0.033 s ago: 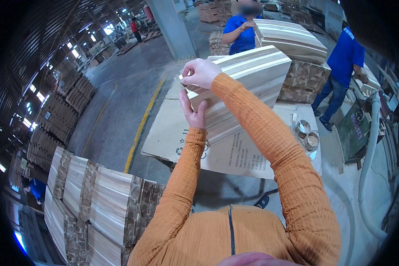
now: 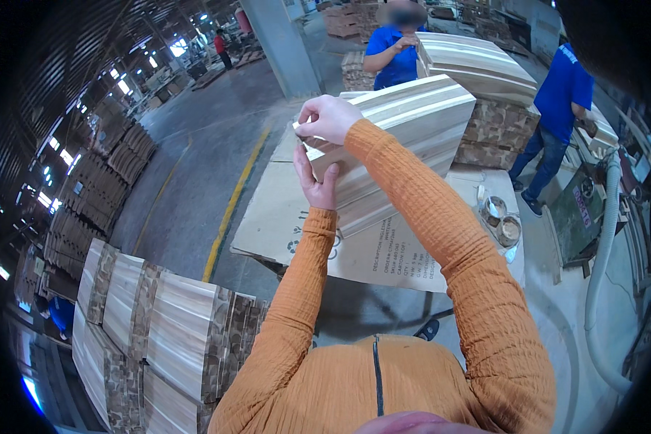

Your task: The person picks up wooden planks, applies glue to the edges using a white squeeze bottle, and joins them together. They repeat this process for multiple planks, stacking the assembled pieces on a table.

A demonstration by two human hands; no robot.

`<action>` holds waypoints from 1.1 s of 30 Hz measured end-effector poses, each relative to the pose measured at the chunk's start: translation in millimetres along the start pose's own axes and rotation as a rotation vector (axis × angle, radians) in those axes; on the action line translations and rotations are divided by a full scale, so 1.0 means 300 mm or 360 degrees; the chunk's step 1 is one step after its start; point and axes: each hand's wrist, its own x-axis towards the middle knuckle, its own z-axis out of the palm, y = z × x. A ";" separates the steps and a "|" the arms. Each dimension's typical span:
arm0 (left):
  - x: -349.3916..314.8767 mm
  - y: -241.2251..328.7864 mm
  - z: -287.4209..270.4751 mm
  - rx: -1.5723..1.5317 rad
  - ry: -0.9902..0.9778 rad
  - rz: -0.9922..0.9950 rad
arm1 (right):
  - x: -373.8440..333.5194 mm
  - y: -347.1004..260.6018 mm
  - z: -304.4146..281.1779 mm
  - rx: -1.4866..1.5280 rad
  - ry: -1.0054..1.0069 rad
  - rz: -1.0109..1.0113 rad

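A stack of pale moulded wooden boards lies on a table covered with brown cardboard. My right hand is pinched shut on the upper corner of the near end of the top board. My left hand rests just below it, fingers stretched upward and flat against the same end of the board. Both arms wear orange ribbed sleeves. Whether something small sits between my right fingers is hidden.
Two round tins stand on the table's right side. Two people in blue shirts work behind more stacked boards. Another board stack is at lower left, a pale hose at right, a yellow floor line at left.
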 end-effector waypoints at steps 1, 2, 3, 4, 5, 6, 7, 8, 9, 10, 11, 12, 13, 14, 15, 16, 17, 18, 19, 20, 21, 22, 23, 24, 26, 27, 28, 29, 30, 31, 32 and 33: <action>-0.005 0.002 0.002 0.0032 -0.0004 0.0008 | 0.004 0.019 0.008 0.0101 0.0035 -0.0056; -0.009 0.005 0.004 0.0063 -0.0009 0.0017 | 0.007 0.038 0.013 0.0201 0.0071 -0.0111; -0.009 0.007 0.006 0.0094 -0.0003 0.0027 | 0.010 0.047 0.013 0.0298 0.0100 -0.0174; -0.009 0.009 0.010 0.0117 -0.0007 0.0030 | 0.007 0.060 0.009 0.0175 0.0126 -0.0282; -0.009 0.010 0.018 0.0136 -0.0014 0.0034 | 0.001 0.076 0.000 0.0050 0.0155 -0.0388; -0.011 0.010 0.022 0.0160 -0.0018 0.0031 | -0.011 0.088 -0.005 -0.0072 0.0175 -0.0491; -0.015 0.003 -0.001 0.0154 -0.0010 0.0046 | -0.037 0.068 0.007 -0.0299 0.0221 -0.0500; -0.017 -0.004 -0.020 0.0148 -0.0004 0.0060 | -0.082 0.053 0.024 -0.0526 0.0271 -0.0509; 0.009 -0.007 -0.018 0.0110 -0.0007 0.0109 | -0.109 0.029 0.009 -0.0785 0.0359 -0.0523; 0.007 -0.008 -0.007 0.0073 -0.0005 0.0096 | -0.132 0.035 0.005 -0.0856 0.0324 -0.0522; 0.005 -0.008 0.002 0.0038 -0.0001 0.0082 | -0.150 0.040 0.001 -0.0925 0.0287 -0.0522; 0.003 -0.007 0.008 0.0007 -0.0005 0.0068 | -0.165 0.039 0.000 -0.0989 0.0255 -0.0517; 0.003 -0.006 0.012 0.0017 -0.0009 0.0073 | -0.172 0.033 0.004 -0.1020 0.0249 -0.0550; 0.002 -0.006 0.016 0.0028 -0.0012 0.0077 | -0.173 0.023 0.014 -0.1051 0.0241 -0.0584; 0.004 -0.003 0.014 0.0050 -0.0026 0.0083 | -0.173 0.013 0.026 -0.1068 0.0242 -0.0615; 0.007 -0.002 0.014 0.0064 -0.0023 0.0087 | -0.172 0.003 0.037 -0.1053 0.0251 -0.0589; 0.010 -0.001 0.017 0.0077 -0.0019 0.0091 | -0.171 -0.006 0.048 -0.1040 0.0259 -0.0562; 0.014 -0.004 0.021 0.0083 -0.0013 0.0098 | -0.169 -0.004 0.053 -0.1034 0.0269 -0.0538; 0.015 -0.005 0.022 0.0123 -0.0025 0.0102 | -0.170 0.006 0.055 -0.1022 0.0311 -0.0542; 0.014 -0.005 0.022 0.0162 -0.0038 0.0105 | -0.173 0.017 0.056 -0.1012 0.0352 -0.0546; 0.012 -0.018 0.013 0.0208 -0.0036 0.0112 | -0.172 0.011 0.056 -0.0999 0.0388 -0.0566; 0.011 -0.031 0.008 0.0160 -0.0019 0.0061 | -0.173 0.006 0.056 -0.1010 0.0360 -0.0582; 0.010 -0.045 0.003 0.0113 -0.0001 0.0010 | -0.175 0.002 0.056 -0.1021 0.0332 -0.0598; 0.008 -0.051 0.000 0.0081 0.0002 -0.0017 | -0.180 -0.002 0.056 -0.1028 0.0300 -0.0607; 0.005 -0.063 -0.002 0.0029 0.0005 -0.0038 | -0.176 -0.011 0.049 -0.0992 0.0252 -0.0569; 0.007 -0.066 0.003 0.0021 0.0000 -0.0034 | -0.175 -0.008 0.049 -0.0978 0.0233 -0.0545; 0.008 -0.067 0.005 0.0015 -0.0006 -0.0030 | -0.176 -0.006 0.052 -0.0996 0.0259 -0.0544; 0.008 -0.069 0.006 0.0025 -0.0008 -0.0028 | -0.178 -0.005 0.056 -0.1014 0.0285 -0.0544; 0.011 -0.070 0.011 0.0013 -0.0007 -0.0033 | -0.178 -0.004 0.058 -0.1036 0.0314 -0.0544; 0.014 -0.070 0.014 0.0003 -0.0005 -0.0039 | -0.180 -0.002 0.059 -0.1051 0.0336 -0.0544; 0.017 -0.071 0.017 -0.0025 0.0000 -0.0055 | -0.181 -0.001 0.061 -0.1065 0.0358 -0.0544; 0.021 -0.069 0.019 -0.0095 0.0023 -0.0063 | -0.182 -0.011 0.063 -0.1075 0.0374 -0.0553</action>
